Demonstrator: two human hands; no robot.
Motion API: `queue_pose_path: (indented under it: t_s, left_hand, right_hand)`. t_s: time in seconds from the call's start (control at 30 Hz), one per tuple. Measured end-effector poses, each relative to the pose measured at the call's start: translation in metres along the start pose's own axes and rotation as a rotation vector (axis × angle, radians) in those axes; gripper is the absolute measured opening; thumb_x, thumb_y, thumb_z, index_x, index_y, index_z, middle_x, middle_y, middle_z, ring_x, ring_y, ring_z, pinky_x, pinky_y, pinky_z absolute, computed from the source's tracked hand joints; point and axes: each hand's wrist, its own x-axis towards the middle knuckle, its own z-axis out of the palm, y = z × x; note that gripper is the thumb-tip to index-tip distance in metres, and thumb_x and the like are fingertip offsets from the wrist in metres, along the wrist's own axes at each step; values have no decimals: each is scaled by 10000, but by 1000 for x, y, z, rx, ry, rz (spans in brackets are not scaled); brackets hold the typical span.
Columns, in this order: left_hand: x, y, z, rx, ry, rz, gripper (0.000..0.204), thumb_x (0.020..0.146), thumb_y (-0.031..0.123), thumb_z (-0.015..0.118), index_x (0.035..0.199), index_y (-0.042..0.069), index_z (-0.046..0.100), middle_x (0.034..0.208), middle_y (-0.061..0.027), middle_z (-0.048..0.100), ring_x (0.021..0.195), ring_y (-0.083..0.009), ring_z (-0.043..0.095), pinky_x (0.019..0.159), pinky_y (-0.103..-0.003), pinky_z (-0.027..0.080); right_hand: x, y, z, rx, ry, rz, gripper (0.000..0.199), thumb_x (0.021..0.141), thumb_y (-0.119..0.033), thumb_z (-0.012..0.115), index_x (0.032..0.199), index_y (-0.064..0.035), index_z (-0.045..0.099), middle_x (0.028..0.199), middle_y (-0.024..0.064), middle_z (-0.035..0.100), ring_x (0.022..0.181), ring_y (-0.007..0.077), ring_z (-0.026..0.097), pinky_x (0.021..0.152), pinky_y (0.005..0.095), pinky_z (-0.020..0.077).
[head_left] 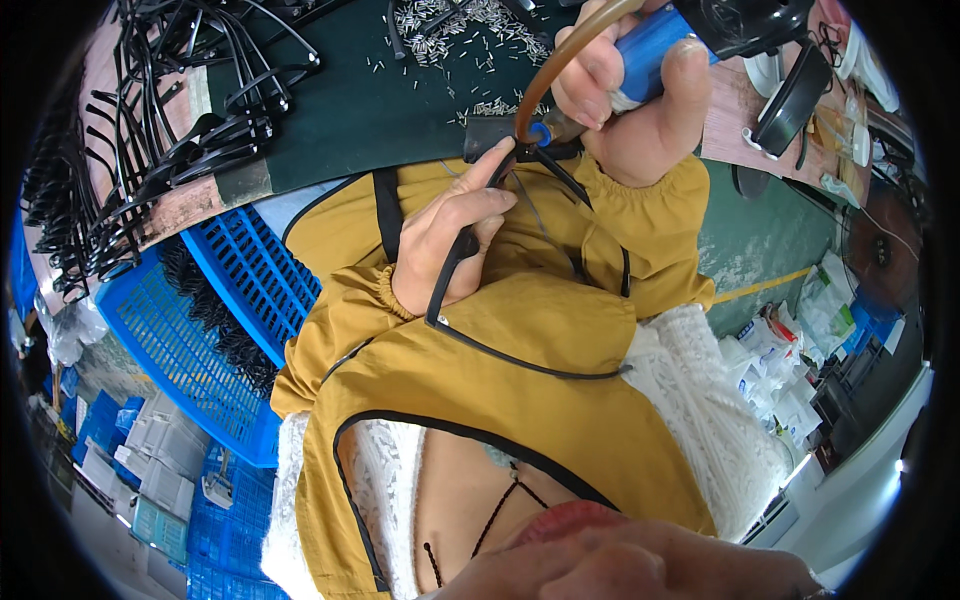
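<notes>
In my left hand (450,225) is a black eyeglass frame (437,290), the fingers closed around it. One temple hangs down across the yellow apron, and the far end of the frame lies at the table edge. My right hand (650,115) wraps around a blue powered screwdriver (643,62) with a black end. Its tip, with a blue ring (540,133), meets the frame just beyond my left fingertips. A brown hose (562,62) curves down to that same spot. The exact contact point is too small to make out.
Small metal screws (450,30) lie scattered on the dark green table mat (330,110). Many black eyeglass frames (150,130) are heaped at the left. Below them stands a blue basket (170,345) containing dark pieces. A black object (792,100) lies on the table at right.
</notes>
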Motion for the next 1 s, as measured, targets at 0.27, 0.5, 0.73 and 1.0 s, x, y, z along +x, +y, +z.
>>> queue_pose_path:
  t_s: [0.27, 0.5, 0.73, 1.0]
  left_hand:
    - [-3, 1, 0, -47, 22, -86, 171, 881, -132, 648, 1030, -53, 616, 1189, -390, 669, 1019, -349, 755, 884, -345, 593]
    - [-6, 0, 16, -175, 190, -69, 104, 939, -102, 641, 1037, -77, 617, 1214, -391, 658, 1079, -385, 737, 922, -363, 592]
    - [-7, 7, 6, -190, 104, -185, 158, 954, -91, 629, 1096, -23, 645, 1318, -294, 656, 1146, -351, 711, 989, -359, 550]
    - [-1, 60, -74, -32, 545, -164, 253, 940, -76, 534, 1155, 27, 450, 1061, -170, 649, 971, -248, 692, 888, -370, 557]
  right_hand:
    - [7, -5, 7, -10, -57, -21, 537, 948, -527, 694, 1214, -116, 474, 742, 21, 508, 538, 126, 470, 467, 261, 370]
    - [8, 0, 8, -104, -39, 16, 450, 961, -474, 693, 1093, -102, 478, 693, 44, 510, 486, 127, 455, 435, 266, 352]
    - [10, -6, 7, 265, 36, 73, 400, 979, -441, 644, 1160, -83, 645, 726, 56, 592, 551, 167, 540, 479, 296, 426]
    - [10, -59, -38, -113, 223, -151, 366, 1017, -428, 569, 1144, -86, 561, 821, 32, 496, 625, 116, 444, 523, 232, 344]
